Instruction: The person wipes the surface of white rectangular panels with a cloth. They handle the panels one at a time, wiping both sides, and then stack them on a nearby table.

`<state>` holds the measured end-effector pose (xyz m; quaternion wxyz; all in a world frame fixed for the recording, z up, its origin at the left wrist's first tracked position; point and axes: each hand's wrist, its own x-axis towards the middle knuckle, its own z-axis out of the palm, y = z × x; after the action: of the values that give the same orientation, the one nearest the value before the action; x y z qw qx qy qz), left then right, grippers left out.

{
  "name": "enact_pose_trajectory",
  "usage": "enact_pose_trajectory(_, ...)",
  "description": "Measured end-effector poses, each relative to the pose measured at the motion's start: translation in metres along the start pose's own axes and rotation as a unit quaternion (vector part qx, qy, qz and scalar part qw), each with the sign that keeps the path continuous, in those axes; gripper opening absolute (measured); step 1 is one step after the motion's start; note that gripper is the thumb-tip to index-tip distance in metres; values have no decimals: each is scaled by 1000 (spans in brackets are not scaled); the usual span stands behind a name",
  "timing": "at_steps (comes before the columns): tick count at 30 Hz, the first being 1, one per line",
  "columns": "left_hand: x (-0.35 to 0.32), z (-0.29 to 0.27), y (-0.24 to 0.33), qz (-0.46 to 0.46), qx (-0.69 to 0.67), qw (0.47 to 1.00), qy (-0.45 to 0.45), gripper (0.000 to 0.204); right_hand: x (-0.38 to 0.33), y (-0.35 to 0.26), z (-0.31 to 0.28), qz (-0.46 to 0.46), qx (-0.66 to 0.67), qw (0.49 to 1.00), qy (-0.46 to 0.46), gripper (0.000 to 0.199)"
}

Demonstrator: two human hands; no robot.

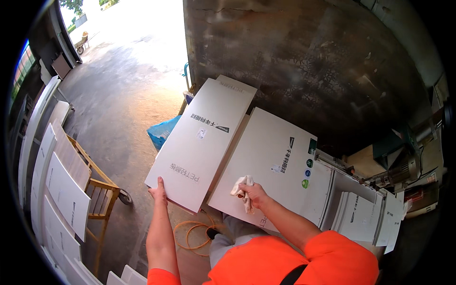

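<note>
My left hand (158,191) grips the near left corner of a long white panel (190,147), thumb on its top face and the other fingers partly hidden at the edge. Bunched in my right hand (255,194) is an off-white cloth (243,190), held over the near left part of a second, wider white panel (270,164). That panel lies to the right of the first, with a narrow brownish gap between them. Both carry dark printed marks; the wider one also bears green and blue round stickers (308,173).
Left stands a yellow-framed cart (105,187) beside several white boards (61,190). An orange hose (190,236) coils on the floor near my foot. A blue bag (164,132) sits beyond the panel. More boards (356,216) and a motor (403,172) are right, below a stained wall (304,57).
</note>
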<state>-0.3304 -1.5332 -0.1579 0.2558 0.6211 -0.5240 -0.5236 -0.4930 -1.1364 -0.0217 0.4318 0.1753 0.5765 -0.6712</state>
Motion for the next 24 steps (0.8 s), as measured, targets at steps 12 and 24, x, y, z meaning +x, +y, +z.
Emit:
enact_pose_trajectory(12,-371,-70,35,14,-271,896,-353,48,-138,-21,-10,65,82,881,-462,38)
enact_pose_trajectory(24,-647,-181,20,166,-321,931,-45,25,-251,35,-32,210,-212,732,-613,40)
